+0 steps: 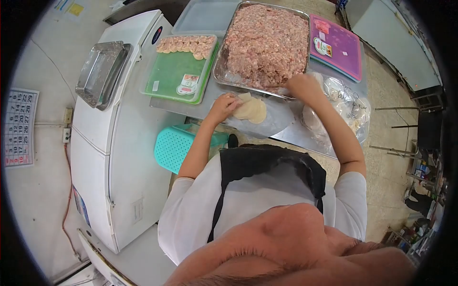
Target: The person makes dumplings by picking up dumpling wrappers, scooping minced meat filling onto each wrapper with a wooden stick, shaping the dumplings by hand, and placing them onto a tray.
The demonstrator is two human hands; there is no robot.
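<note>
My left hand (223, 107) pinches the edge of a thin, pale dough wrapper (244, 97), just over a few round wrappers (256, 112) lying on the table. My right hand (304, 89) is curled at the near right corner of a deep metal tray (223, 76) heaped with pink ground meat (267, 40). Its fingertips are down by the meat, and what they hold, if anything, is hidden. Left of the tray, a green-lidded container (164, 71) carries rows of filled dumplings (188, 45) along its far side.
A plastic bag (355, 107) with handwriting lies at the table's right. Behind it is a purple lid (341, 47). A translucent tray (198, 19) sits at the back left. A white freezer (129, 128) and a turquoise perforated stool (174, 150) stand to my left.
</note>
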